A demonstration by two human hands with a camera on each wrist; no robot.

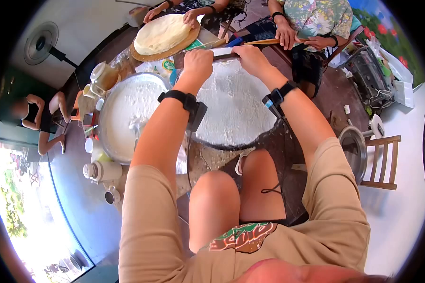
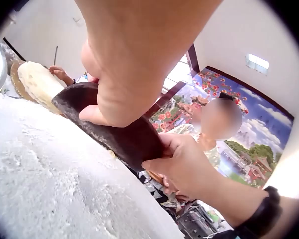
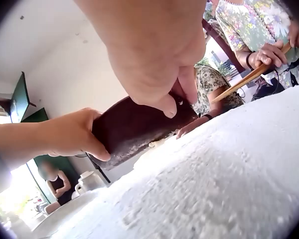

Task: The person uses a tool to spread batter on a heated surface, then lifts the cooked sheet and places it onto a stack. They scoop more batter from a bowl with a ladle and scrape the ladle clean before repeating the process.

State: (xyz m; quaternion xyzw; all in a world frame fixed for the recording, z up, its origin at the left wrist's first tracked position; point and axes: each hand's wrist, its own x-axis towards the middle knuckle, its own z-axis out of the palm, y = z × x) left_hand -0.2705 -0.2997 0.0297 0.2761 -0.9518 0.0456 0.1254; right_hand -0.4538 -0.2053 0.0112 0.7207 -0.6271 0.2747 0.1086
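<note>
Both hands hold a dark brown curved scraper (image 2: 122, 137) at the far side of a wide round griddle. My left hand (image 1: 198, 65) grips its left end, the thumb lying along the near face in the left wrist view. At the other end, my right hand (image 1: 251, 59) pinches the scraper between thumb and fingers. A white layer of batter (image 1: 236, 106), streaked and lumpy, covers the griddle. The scraper's lower edge stands right at this layer in the right wrist view. Its dark face has white smears near that edge.
Left of the griddle stands a large metal basin (image 1: 102, 123) of white batter with a ladle (image 1: 138, 125) in it. Beyond lies a pale stack of thin flatbreads (image 1: 163, 35) on a round tray. Jugs and a kettle (image 1: 104, 170) line the left side. Two people sit opposite; one holds a wooden stick (image 3: 246, 78).
</note>
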